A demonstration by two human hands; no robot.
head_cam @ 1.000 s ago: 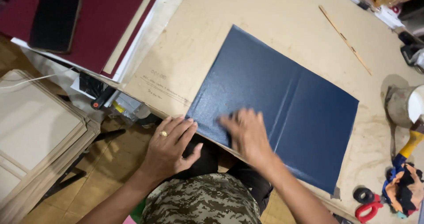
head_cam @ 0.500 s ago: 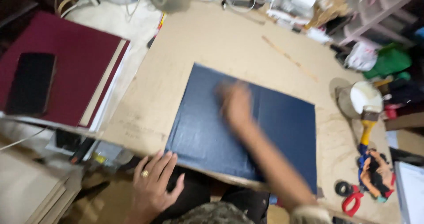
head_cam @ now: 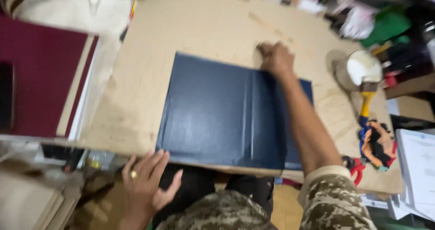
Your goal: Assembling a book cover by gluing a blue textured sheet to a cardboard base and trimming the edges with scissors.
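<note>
The left hand (head_cam: 145,184) rested at the near edge of the tabletop (head_cam: 136,107), fingers spread, gripping nothing. The dark blue cover (head_cam: 222,116) lay flat, long axis across. The right hand (head_cam: 276,58) pressed flat on its far edge, the nearer hand.

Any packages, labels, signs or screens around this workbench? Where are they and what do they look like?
Dark slab: far left, on the maroon board; flat and black, maybe a phone, too blurred to tell.
White bag: upper right, crumpled.
Green bag: upper right beside it, bunched.
White box: right edge, rectangular; print blurred.
No signs show.
</note>
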